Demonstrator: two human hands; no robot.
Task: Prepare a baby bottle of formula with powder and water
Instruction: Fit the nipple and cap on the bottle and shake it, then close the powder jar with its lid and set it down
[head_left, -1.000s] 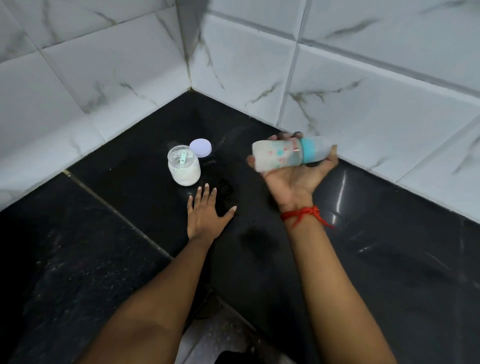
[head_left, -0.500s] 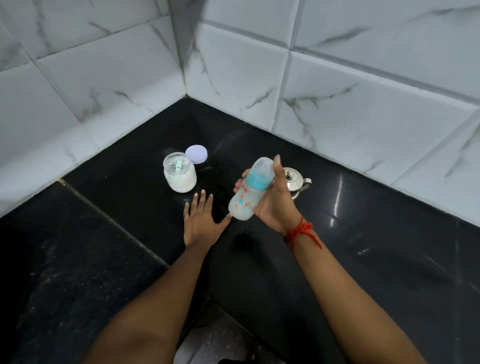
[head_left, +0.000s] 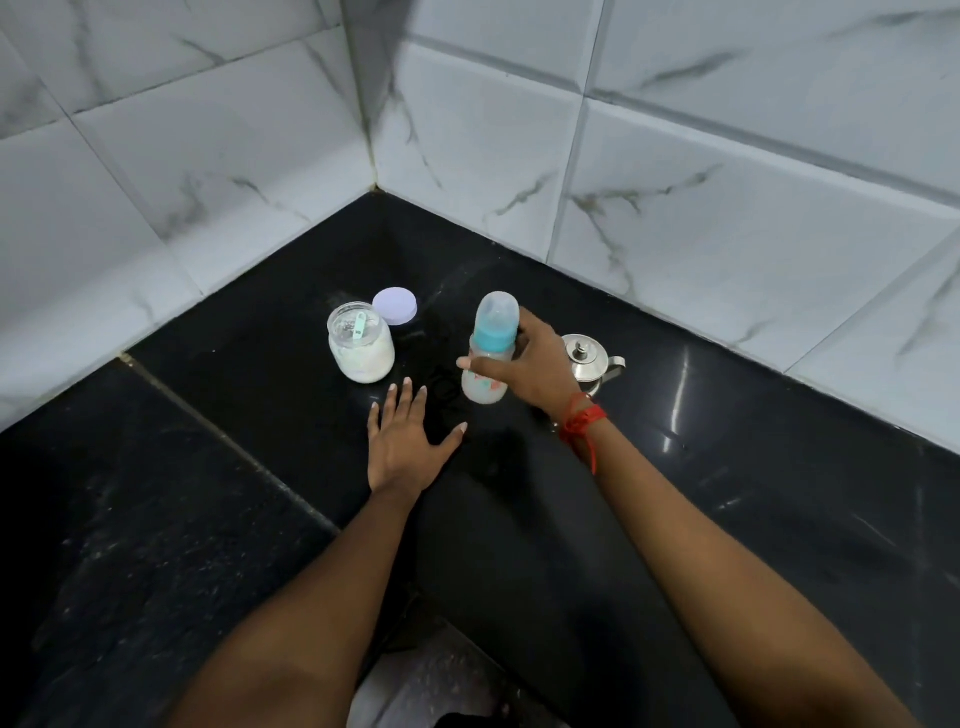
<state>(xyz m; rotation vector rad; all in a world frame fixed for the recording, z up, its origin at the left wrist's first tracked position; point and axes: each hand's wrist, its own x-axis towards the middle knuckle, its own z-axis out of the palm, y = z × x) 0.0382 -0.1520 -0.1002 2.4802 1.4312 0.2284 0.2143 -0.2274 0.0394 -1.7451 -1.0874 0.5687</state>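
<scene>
A baby bottle (head_left: 490, 348) with a clear cap, a teal collar and milky white liquid stands upright, its base at the black counter (head_left: 753, 493). My right hand (head_left: 530, 366) is wrapped around its body from the right. My left hand (head_left: 408, 441) lies flat on the counter with fingers spread, just left of the bottle, holding nothing. An open glass jar of white powder (head_left: 361, 349) with a small green scoop inside stands farther left. Its pale lilac lid (head_left: 395, 306) lies behind it.
A small steel kettle (head_left: 592, 361) stands right behind my right hand, partly hidden by it. White marble-look tiled walls (head_left: 675, 208) meet in a corner behind the objects. A seam crosses the counter at the left, and the counter's front edge is near my elbows.
The bottle went from lying sideways in my raised right palm, to tilted, to standing upright at the counter. My left hand stayed flat on the counter.
</scene>
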